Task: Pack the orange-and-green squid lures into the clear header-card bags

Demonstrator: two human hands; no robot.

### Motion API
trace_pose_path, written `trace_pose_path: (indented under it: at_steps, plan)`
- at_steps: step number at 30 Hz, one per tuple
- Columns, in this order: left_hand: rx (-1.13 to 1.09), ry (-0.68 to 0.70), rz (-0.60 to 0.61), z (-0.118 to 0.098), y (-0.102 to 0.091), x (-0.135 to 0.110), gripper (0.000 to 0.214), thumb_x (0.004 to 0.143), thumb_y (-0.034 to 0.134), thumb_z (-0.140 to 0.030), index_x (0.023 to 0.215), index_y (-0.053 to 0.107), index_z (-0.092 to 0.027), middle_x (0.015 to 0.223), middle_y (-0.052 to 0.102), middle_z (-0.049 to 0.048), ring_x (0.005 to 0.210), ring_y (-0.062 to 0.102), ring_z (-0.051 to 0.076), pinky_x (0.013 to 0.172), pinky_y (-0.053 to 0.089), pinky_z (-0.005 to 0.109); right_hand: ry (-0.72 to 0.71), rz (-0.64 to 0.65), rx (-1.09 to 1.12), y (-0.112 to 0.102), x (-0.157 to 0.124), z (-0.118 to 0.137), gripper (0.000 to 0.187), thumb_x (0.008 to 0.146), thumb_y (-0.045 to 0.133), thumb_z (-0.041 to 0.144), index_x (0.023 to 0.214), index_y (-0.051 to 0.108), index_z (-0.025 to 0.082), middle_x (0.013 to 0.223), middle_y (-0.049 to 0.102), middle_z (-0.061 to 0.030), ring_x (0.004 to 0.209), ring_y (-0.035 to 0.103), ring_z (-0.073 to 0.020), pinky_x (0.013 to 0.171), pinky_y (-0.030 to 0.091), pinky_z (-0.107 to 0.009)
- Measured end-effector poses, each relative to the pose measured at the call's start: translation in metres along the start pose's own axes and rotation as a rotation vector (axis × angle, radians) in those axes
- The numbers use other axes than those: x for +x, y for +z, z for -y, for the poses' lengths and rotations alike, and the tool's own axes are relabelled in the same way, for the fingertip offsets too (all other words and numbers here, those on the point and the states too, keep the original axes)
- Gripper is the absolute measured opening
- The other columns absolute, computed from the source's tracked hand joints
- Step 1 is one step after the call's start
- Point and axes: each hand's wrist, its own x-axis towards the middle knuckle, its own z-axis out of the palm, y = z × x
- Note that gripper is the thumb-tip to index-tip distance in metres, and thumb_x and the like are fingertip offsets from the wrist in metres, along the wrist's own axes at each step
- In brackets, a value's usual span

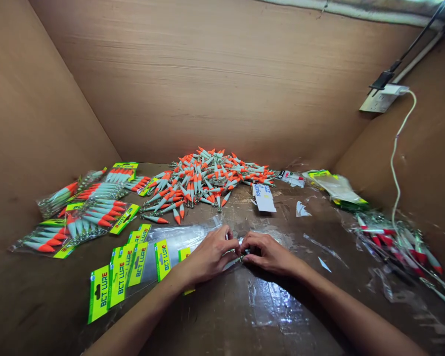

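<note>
Pinching a clear bag [233,262] between closed fingertips, left hand [211,254] and right hand [269,254] touching.

Hands: left hand [213,252] and right hand [269,253] meet at table [267,316] centre
Behind hands: lure pile [203,180]
Left: empty bags [133,269], filled packs [85,207] behind them
Right: more lures [396,244], below wall socket [383,98]

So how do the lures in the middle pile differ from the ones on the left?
The pile of loose lures lies unbagged and jumbled at the back of the table; the packed lures sit sealed in clear bags with green header cards, several per bag, lined up side by side. Both are pale bodied with orange ends.
</note>
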Motion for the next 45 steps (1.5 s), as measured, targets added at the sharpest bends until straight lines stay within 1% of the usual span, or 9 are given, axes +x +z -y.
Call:
trace_pose_path:
  at_steps: [13,20,22,25,27,29,32,35,45]
  plan:
    - [-0.05,-0.022,0.017,-0.006,0.001,-0.006,0.009,0.093,0.059,-0.024,0.101,0.064,-0.024,0.108,0.051,0.0045,0.103,0.049,0.021,0.09,0.041,0.033,0.011,-0.044,-0.035,0.006,-0.003,0.0,0.011,0.089,0.069,0.027,0.099,0.073,0.024,0.094,0.067,-0.0025,0.086,0.061,-0.0177,0.079,0.045,-0.029]
    - [-0.01,-0.067,-0.031,-0.011,0.006,-0.001,0.008,0.093,0.06,-0.023,0.097,0.066,-0.024,0.107,0.053,0.0046,0.102,0.051,0.021,0.09,0.043,0.034,0.0,-0.078,-0.026,0.013,-0.004,0.006,0.007,0.089,0.069,0.024,0.095,0.072,0.024,0.092,0.067,-0.0016,0.085,0.061,-0.0169,0.078,0.044,-0.028]
    - [-0.011,-0.084,-0.045,-0.011,0.006,-0.004,0.013,0.093,0.06,-0.024,0.105,0.065,-0.025,0.111,0.054,0.0052,0.105,0.052,0.021,0.092,0.044,0.034,0.004,-0.086,-0.031,0.015,-0.005,0.005,0.005,0.087,0.071,0.025,0.092,0.071,0.024,0.091,0.066,-0.0012,0.084,0.061,-0.0166,0.077,0.043,-0.028]
    - [0.055,-0.125,-0.061,-0.008,0.004,-0.023,0.045,0.092,0.063,-0.033,0.135,0.051,-0.028,0.133,0.05,0.0093,0.124,0.048,0.026,0.104,0.041,0.041,0.014,-0.101,-0.045,0.017,-0.005,0.003,0.007,0.085,0.074,0.027,0.087,0.069,0.022,0.088,0.066,-0.0006,0.082,0.06,-0.0163,0.074,0.043,-0.027]
    - [0.162,-0.168,-0.041,-0.004,0.005,-0.044,0.069,0.09,0.064,-0.043,0.15,0.033,-0.031,0.152,0.036,0.0113,0.139,0.035,0.032,0.113,0.032,0.051,0.016,-0.109,-0.048,0.018,-0.006,0.003,0.008,0.085,0.074,0.028,0.086,0.069,0.021,0.086,0.066,-0.0002,0.081,0.06,-0.0157,0.073,0.042,-0.027]
    - [0.267,-0.225,-0.013,0.0,0.011,-0.064,0.078,0.091,0.061,-0.05,0.155,0.02,-0.034,0.161,0.025,0.0107,0.146,0.024,0.035,0.116,0.025,0.058,0.012,-0.109,-0.053,0.018,-0.007,0.003,0.008,0.085,0.074,0.028,0.087,0.069,0.022,0.086,0.066,0.0,0.081,0.06,-0.0155,0.073,0.042,-0.027]
    - [0.37,-0.277,-0.008,0.002,0.025,-0.082,0.079,0.094,0.054,-0.054,0.157,0.012,-0.033,0.165,0.016,0.0098,0.15,0.017,0.035,0.117,0.023,0.059,-0.002,-0.095,-0.071,0.021,-0.008,0.003,0.008,0.086,0.074,0.029,0.088,0.07,0.023,0.088,0.067,-0.0001,0.084,0.06,-0.0165,0.078,0.042,-0.029]
    - [0.426,-0.295,-0.045,0.0,0.036,-0.084,0.076,0.096,0.049,-0.055,0.158,0.011,-0.032,0.165,0.015,0.0103,0.15,0.016,0.035,0.116,0.025,0.058,-0.027,-0.074,-0.077,0.025,-0.009,0.003,0.005,0.088,0.072,0.029,0.091,0.072,0.025,0.092,0.069,-0.0002,0.088,0.06,-0.0171,0.084,0.041,-0.032]
    - [0.45,-0.331,-0.112,-0.007,0.039,-0.077,0.07,0.096,0.051,-0.049,0.156,0.019,-0.032,0.159,0.031,0.0112,0.144,0.028,0.035,0.115,0.026,0.058,-0.069,-0.033,-0.096,0.029,-0.011,0.012,0.015,0.096,0.06,0.028,0.1,0.074,0.026,0.102,0.069,-0.0036,0.096,0.061,-0.0187,0.088,0.042,-0.033]
